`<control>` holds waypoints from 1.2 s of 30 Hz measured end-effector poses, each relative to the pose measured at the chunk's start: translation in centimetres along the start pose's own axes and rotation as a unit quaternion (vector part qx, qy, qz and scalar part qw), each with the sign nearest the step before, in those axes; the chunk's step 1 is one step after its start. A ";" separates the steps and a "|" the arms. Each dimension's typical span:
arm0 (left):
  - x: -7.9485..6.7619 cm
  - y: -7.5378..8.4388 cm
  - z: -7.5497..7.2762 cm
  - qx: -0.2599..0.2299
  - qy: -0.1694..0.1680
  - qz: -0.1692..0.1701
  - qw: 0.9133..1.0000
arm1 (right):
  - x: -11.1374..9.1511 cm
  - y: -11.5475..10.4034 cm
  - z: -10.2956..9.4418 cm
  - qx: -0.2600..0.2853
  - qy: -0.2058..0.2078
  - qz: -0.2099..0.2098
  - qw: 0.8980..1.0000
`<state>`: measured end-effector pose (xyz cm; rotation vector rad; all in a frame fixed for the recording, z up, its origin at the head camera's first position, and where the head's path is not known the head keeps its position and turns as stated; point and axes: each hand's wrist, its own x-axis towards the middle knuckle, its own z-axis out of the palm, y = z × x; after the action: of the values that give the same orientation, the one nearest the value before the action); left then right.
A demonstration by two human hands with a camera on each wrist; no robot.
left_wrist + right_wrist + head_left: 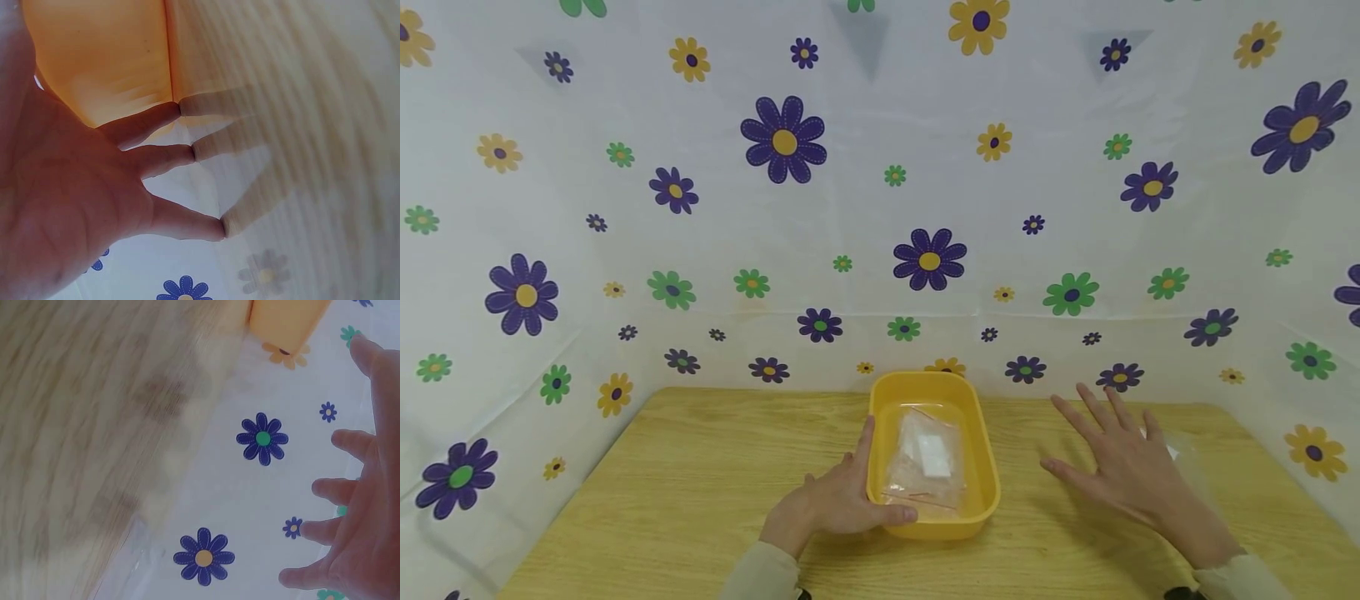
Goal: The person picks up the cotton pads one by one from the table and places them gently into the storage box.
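Observation:
A yellow plastic tray (988, 475) stands on the wooden table in the head view. Inside lie clear zip bags (906, 475) with red seal lines and a white rectangle (935, 456). My left hand (842, 500) is at the tray's near left corner, thumb along the front rim, another finger against the left wall. In the left wrist view, the straight, spread fingers (165, 153) of that hand touch the tabletop beside the orange-looking tray wall (103, 56). To the tray's right, my right hand (1131, 467) is spread and holds nothing, partly covering a clear plastic bag (1183, 458).
The wooden table (700, 483) meets a white cloth backdrop (850, 208) printed with purple, green and yellow flowers. The cloth hangs behind and on both sides. The tray's far end stands close to the back cloth.

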<state>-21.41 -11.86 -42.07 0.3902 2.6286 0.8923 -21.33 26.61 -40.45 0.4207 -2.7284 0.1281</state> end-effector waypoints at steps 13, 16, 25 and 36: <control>0.0 0.0 0.1 -0.002 0.002 -0.001 1.000 | -1.3 2.8 0.2 -0.005 0.013 0.006 1.000; 0.0 0.0 0.1 -0.002 0.002 0.001 1.000 | -1.6 3.4 0.1 -0.007 0.020 0.007 1.000; 0.1 0.0 0.0 -0.009 -0.001 0.005 1.000 | -2.6 5.6 -0.1 0.016 -0.014 0.025 0.999; 0.1 0.1 0.2 -0.001 -0.001 -0.007 1.000 | -3.2 9.3 0.2 0.078 -0.064 0.053 0.994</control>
<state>-21.45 -11.66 -42.17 0.3706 2.6244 0.8902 -21.47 36.33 -42.12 0.3361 -2.8781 0.3550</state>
